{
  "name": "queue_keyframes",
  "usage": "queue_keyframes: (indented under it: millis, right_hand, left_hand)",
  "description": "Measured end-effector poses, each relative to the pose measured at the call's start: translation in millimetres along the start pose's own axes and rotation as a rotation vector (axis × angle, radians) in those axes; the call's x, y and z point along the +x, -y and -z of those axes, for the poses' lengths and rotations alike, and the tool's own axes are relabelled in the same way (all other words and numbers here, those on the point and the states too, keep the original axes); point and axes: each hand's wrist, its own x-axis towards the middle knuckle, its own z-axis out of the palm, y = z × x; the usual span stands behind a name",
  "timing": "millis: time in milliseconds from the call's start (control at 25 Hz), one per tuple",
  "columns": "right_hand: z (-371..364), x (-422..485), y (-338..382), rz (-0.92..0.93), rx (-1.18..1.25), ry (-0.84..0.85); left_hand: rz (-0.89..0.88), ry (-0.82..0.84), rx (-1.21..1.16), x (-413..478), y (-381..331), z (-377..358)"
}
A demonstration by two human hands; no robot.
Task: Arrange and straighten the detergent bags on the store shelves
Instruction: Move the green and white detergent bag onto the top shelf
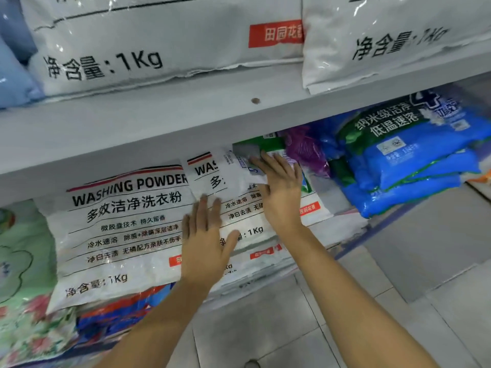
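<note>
Lower shelf [138, 144] holds white washing powder bags [125, 224] stacked at left and centre, blue detergent bags [414, 166] piled at right, a purple bag [305, 150] behind. Upper shelf carries white 1Kg bags [148, 41]. My left hand [206, 243] lies flat, fingers spread, on the centre white bag [239, 187]; my right hand [279, 192] presses open-palmed on its crumpled top. Neither hand is gripping anything.

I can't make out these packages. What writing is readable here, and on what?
"WASHING POWDER" and "1Kg": left white bag on the lower shelf.
"WAS" and "1Kg": crumpled white bag under both hands.
"1Kg": upper-shelf white bag.
Blue bags: print too blurred.
</note>
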Motion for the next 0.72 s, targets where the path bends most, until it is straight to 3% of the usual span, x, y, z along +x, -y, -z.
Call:
queue_keyframes:
  millis: [200,320,480,560,720]
  right_hand:
    - [30,-15,11,-0.081,0.486,-0.033]
    - [54,-21,24,-0.29,0.757,0.02]
    - [98,-18,21,-0.542,0.883,-0.021]
    - [117,-20,18,-0.591,0.952,-0.008]
    - [143,-33,29,-0.707,1.074,0.112]
  left_hand:
    - [-0.008,0.005,-0.011,0,-1,2]
    - [-0.006,0.034,-0.038,-2,-2,6]
    - [-0.005,0.107,-0.16,1,0,16]
    - [0.021,0.137,-0.348,2,-3,37]
    - [0.155,0.355,-0.974,-18,-24,107]
